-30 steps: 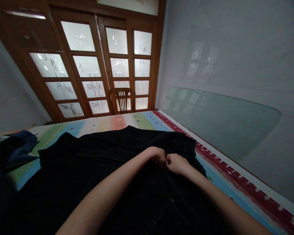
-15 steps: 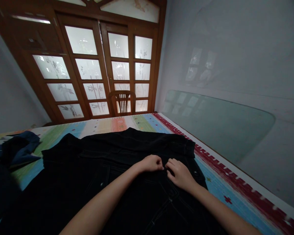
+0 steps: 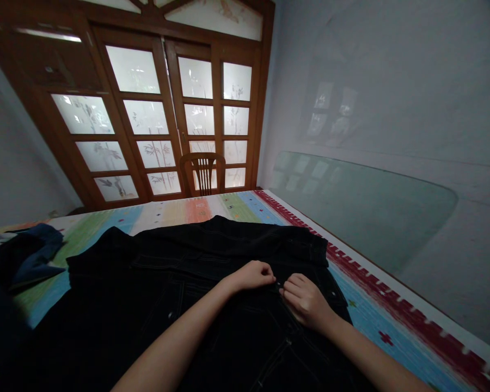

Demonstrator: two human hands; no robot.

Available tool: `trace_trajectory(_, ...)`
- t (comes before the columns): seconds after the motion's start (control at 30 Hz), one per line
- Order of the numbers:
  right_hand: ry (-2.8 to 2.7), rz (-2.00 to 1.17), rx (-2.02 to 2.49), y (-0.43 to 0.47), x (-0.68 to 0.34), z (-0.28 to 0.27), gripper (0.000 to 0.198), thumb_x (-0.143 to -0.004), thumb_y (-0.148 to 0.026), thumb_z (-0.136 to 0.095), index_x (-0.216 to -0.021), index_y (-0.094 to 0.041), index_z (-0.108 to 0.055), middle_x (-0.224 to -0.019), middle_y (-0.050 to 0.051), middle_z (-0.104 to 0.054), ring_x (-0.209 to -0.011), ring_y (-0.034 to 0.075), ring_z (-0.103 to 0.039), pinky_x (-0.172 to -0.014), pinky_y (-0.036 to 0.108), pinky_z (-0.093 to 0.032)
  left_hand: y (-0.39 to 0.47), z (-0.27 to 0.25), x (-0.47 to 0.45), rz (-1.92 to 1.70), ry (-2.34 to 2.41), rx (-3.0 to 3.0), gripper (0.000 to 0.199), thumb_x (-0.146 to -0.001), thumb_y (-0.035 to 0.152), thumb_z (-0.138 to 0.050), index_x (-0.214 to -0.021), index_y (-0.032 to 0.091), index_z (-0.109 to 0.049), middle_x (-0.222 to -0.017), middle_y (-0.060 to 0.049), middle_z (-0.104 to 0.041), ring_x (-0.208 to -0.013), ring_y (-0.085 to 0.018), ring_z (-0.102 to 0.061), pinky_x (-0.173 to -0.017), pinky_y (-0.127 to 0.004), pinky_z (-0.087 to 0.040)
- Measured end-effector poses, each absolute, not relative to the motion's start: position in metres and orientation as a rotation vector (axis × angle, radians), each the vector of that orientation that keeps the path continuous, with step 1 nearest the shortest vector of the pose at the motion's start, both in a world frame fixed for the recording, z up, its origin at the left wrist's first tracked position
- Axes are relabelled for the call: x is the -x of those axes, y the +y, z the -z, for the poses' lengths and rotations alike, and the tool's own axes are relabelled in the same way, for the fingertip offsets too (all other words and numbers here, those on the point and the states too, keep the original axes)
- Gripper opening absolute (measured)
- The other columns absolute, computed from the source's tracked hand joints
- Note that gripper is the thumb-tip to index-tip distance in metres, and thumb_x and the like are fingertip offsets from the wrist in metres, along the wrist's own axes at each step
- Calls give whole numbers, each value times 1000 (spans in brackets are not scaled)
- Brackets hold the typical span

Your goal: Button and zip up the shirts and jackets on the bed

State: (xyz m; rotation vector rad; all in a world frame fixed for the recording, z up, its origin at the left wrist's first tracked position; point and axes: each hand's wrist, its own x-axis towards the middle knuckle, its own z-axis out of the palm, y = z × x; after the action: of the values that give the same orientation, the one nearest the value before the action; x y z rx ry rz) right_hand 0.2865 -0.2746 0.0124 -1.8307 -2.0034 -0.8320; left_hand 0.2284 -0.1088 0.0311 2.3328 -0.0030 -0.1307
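Note:
A black jacket (image 3: 228,245) with pale stitching and small metal buttons lies spread across the table in front of me. My left hand (image 3: 256,275) is closed in a pinch on the jacket's front edge. Just right of it, my right hand (image 3: 304,298) is also closed, its curled fingers on the same edge. A small shiny button (image 3: 279,284) shows in the narrow gap between the fingertips. Another button (image 3: 171,315) sits on a pocket left of my left forearm. The cloth inside both pinches is hidden.
A striped, patterned cloth (image 3: 198,209) covers the table. Dark blue clothes (image 3: 32,256) lie heaped at the left. Beyond the far edge stands a wooden chair (image 3: 204,173) before wooden glass-paned doors (image 3: 171,114). At the right, a glass panel (image 3: 363,212) leans against the wall.
My right hand has turned slightly, its fingers curling closer, and shifted a little right and down. A button now shows between my hands. My left hand has barely moved.

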Motion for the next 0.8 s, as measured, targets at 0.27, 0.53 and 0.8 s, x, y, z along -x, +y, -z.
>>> trace_trajectory(0.27,-2043,844,1761,-275,-289,-9,28,-77,-5,-34,-56,-15,-49,-54,2,-44,-59,14,-36,-61,29,-35,-117,-28,-231,102,35,-2420,14,-69,29,-57,-75,16,-59,-70,2,-59,-62,-9,-49,-54,-16,-34)
trace_trajectory(0.53,-2008,763,1838,-275,-287,-17,28,-79,-8,-35,-56,-16,-50,-56,3,-46,-60,14,-38,-59,28,-35,-116,-32,-231,158,-29,-2425,13,-69,25,-55,-78,17,-59,-68,3,-57,-61,-9,-49,-52,-16,-34)
trace_trajectory(0.8,-2044,848,1792,-275,-287,-13,28,-78,-6,-35,-58,-15,-52,-55,2,-46,-60,14,-39,-68,32,-37,-113,-38,-230,213,-88,-2511,22,-66,32,-58,-83,19,-60,-68,4,-57,-59,-9,-50,-51,-16,-33)
